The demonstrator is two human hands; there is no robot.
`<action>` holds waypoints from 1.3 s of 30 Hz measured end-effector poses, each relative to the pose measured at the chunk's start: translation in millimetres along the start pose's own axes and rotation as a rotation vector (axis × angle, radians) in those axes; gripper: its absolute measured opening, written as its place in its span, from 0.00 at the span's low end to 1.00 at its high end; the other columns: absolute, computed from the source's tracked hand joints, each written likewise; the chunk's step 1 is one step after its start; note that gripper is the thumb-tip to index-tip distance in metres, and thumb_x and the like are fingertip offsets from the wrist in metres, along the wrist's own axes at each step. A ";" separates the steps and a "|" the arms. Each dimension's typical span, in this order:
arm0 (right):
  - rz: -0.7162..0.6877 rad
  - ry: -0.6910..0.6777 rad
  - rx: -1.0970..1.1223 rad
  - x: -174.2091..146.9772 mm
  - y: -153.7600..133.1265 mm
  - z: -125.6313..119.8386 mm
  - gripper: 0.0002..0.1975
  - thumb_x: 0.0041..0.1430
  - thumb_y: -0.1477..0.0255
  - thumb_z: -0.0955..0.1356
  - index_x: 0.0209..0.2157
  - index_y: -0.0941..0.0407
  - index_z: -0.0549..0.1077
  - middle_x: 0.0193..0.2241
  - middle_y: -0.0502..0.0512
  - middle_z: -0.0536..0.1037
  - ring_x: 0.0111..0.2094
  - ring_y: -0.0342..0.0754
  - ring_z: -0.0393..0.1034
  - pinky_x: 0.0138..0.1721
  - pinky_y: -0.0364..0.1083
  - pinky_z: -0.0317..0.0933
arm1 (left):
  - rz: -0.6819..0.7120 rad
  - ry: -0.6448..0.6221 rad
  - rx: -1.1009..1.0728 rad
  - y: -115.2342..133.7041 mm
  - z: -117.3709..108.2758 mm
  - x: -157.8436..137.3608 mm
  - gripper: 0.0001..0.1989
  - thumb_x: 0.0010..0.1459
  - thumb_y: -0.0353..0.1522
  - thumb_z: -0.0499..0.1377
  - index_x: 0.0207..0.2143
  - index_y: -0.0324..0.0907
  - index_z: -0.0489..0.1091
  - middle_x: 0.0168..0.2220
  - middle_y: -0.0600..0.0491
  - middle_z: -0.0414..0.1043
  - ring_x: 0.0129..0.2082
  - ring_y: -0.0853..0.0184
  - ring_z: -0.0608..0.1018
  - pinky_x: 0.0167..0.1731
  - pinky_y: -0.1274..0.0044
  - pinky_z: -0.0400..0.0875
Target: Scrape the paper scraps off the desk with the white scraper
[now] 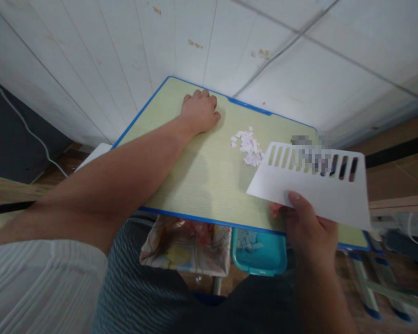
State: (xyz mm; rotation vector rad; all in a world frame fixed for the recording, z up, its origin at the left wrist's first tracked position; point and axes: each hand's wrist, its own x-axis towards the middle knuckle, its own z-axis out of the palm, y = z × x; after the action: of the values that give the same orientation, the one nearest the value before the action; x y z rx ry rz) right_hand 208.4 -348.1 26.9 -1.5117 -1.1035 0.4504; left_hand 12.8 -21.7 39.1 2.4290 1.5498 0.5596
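Note:
My right hand (311,227) pinches the lower edge of a white sheet (310,197), thumb on top. A row of narrow upright slots is cut along the sheet's upper part, and it is held tilted above the right side of a pale green tabletop (202,181) with a blue rim. My left hand (200,111) rests palm down near the table's far edge, fingers bent and slightly apart, with nothing visible in it. Between the hands lies a loose pile of small white scraps (250,147). A pixelated patch hides what lies behind some slots.
Below the near edge sit a turquoise tray (259,265) with pale bits inside and a patterned cloth-lined box (184,260) with reddish contents. A white panelled wall (195,41) stands behind the table. A cable (285,48) runs down that wall.

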 end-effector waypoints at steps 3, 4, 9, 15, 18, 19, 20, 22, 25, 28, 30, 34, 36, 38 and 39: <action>0.021 0.113 0.026 12.2 7.3 -5.2 0.13 0.69 0.59 0.78 0.35 0.52 0.82 0.26 0.52 0.83 0.24 0.55 0.77 0.28 0.53 0.74 | 0.014 0.027 0.037 1.3 -1.4 -1.0 0.20 0.80 0.38 0.58 0.66 0.42 0.78 0.70 0.43 0.73 0.72 0.45 0.65 0.74 0.49 0.58; 0.030 0.112 0.004 14.5 7.1 -6.1 0.12 0.69 0.60 0.78 0.34 0.52 0.82 0.26 0.53 0.84 0.24 0.54 0.77 0.28 0.53 0.75 | 0.020 0.033 0.039 0.8 -1.3 -0.9 0.19 0.79 0.38 0.59 0.65 0.42 0.79 0.69 0.42 0.74 0.72 0.43 0.66 0.74 0.48 0.60; 0.051 0.030 -0.098 13.6 -6.0 -2.8 0.17 0.70 0.61 0.76 0.27 0.52 0.82 0.23 0.55 0.83 0.24 0.54 0.78 0.32 0.53 0.78 | 0.038 0.052 0.018 -5.4 2.9 3.7 0.19 0.77 0.40 0.62 0.63 0.44 0.81 0.65 0.40 0.77 0.73 0.40 0.67 0.73 0.48 0.60; 0.051 -0.045 -0.126 12.6 -8.3 -0.6 0.20 0.71 0.57 0.77 0.27 0.52 0.84 0.25 0.56 0.86 0.25 0.53 0.80 0.36 0.54 0.79 | 0.016 0.035 0.004 -6.2 4.6 5.4 0.25 0.76 0.49 0.63 0.66 0.46 0.79 0.63 0.43 0.78 0.73 0.42 0.65 0.73 0.47 0.58; 0.023 -0.078 -0.140 11.0 -7.1 -2.8 0.20 0.72 0.57 0.77 0.26 0.51 0.84 0.25 0.56 0.86 0.27 0.54 0.81 0.37 0.53 0.79 | 0.016 0.032 0.000 -5.2 3.4 4.2 0.25 0.76 0.48 0.62 0.66 0.46 0.80 0.63 0.42 0.77 0.73 0.41 0.65 0.73 0.47 0.57; 0.013 -0.088 -0.138 9.5 -7.9 -3.3 0.20 0.72 0.57 0.77 0.26 0.51 0.84 0.25 0.55 0.86 0.27 0.54 0.81 0.37 0.53 0.79 | 0.019 0.034 -0.003 -5.0 3.0 3.7 0.24 0.76 0.47 0.62 0.65 0.46 0.80 0.63 0.41 0.77 0.73 0.40 0.65 0.73 0.47 0.57; 0.001 -0.104 -0.138 7.4 -9.4 -3.4 0.20 0.73 0.58 0.77 0.26 0.51 0.84 0.25 0.55 0.86 0.27 0.54 0.82 0.38 0.53 0.79 | 0.021 0.033 -0.008 -4.8 2.6 3.2 0.23 0.77 0.46 0.61 0.65 0.46 0.80 0.63 0.41 0.77 0.73 0.40 0.65 0.73 0.47 0.57; -0.023 -0.158 -0.148 1.5 -14.1 -2.4 0.21 0.74 0.59 0.76 0.25 0.50 0.83 0.24 0.54 0.85 0.28 0.54 0.82 0.41 0.53 0.79 | 0.021 0.030 -0.021 -4.0 1.4 1.9 0.23 0.77 0.44 0.60 0.66 0.47 0.79 0.63 0.42 0.78 0.73 0.42 0.65 0.74 0.47 0.56; -0.046 -0.236 -0.145 -9.2 -22.6 2.0 0.23 0.76 0.61 0.75 0.24 0.49 0.81 0.23 0.51 0.85 0.28 0.53 0.83 0.43 0.51 0.79 | 0.024 0.028 -0.024 -1.7 -1.6 -0.9 0.22 0.76 0.41 0.59 0.67 0.48 0.79 0.65 0.43 0.78 0.72 0.43 0.65 0.74 0.46 0.57; -0.051 -0.299 -0.110 -17.4 -29.4 7.5 0.22 0.76 0.63 0.75 0.24 0.49 0.81 0.24 0.50 0.86 0.29 0.51 0.84 0.43 0.49 0.80 | 0.037 0.025 0.033 0.6 -5.2 -3.9 0.22 0.76 0.38 0.58 0.66 0.43 0.79 0.70 0.41 0.75 0.71 0.43 0.67 0.73 0.47 0.60; -0.035 -0.332 -0.079 -19.4 -32.3 10.6 0.23 0.76 0.62 0.75 0.24 0.49 0.81 0.24 0.50 0.85 0.28 0.51 0.84 0.41 0.48 0.79 | 0.043 0.018 0.063 1.3 -6.8 -5.2 0.23 0.76 0.37 0.57 0.66 0.40 0.80 0.72 0.39 0.73 0.71 0.43 0.68 0.72 0.49 0.61; 0.032 -0.352 -0.005 -18.4 -33.9 14.3 0.23 0.75 0.58 0.76 0.24 0.50 0.81 0.22 0.52 0.84 0.26 0.53 0.82 0.37 0.50 0.80 | 0.036 0.002 0.038 1.7 -6.3 -4.3 0.23 0.77 0.37 0.57 0.68 0.39 0.78 0.74 0.40 0.71 0.73 0.44 0.66 0.73 0.50 0.59; 0.083 -0.335 0.031 -18.5 -32.6 14.5 0.22 0.74 0.57 0.77 0.26 0.50 0.82 0.22 0.52 0.84 0.26 0.54 0.82 0.37 0.52 0.81 | 0.015 -0.003 0.035 1.6 -4.5 -2.4 0.23 0.79 0.38 0.56 0.69 0.40 0.77 0.74 0.43 0.70 0.73 0.46 0.64 0.74 0.50 0.57; 0.120 -0.308 0.040 -18.4 -29.8 12.6 0.20 0.74 0.57 0.77 0.27 0.50 0.84 0.23 0.53 0.84 0.27 0.56 0.82 0.36 0.54 0.82 | -0.002 0.004 0.031 0.5 -2.1 -0.2 0.23 0.80 0.39 0.56 0.69 0.41 0.77 0.73 0.45 0.72 0.73 0.47 0.63 0.75 0.50 0.57; 0.122 -0.312 0.031 -17.0 -28.0 10.6 0.20 0.74 0.57 0.77 0.27 0.50 0.84 0.23 0.54 0.84 0.27 0.57 0.82 0.36 0.55 0.82 | -0.001 0.013 0.023 -0.6 -0.8 0.8 0.23 0.79 0.40 0.57 0.69 0.42 0.78 0.71 0.45 0.73 0.73 0.46 0.64 0.75 0.49 0.57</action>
State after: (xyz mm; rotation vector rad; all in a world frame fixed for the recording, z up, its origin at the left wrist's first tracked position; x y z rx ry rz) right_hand 181.1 -358.9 44.7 -1.5202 -1.2408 0.8057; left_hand 12.3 -20.7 39.8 2.4457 1.5712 0.5615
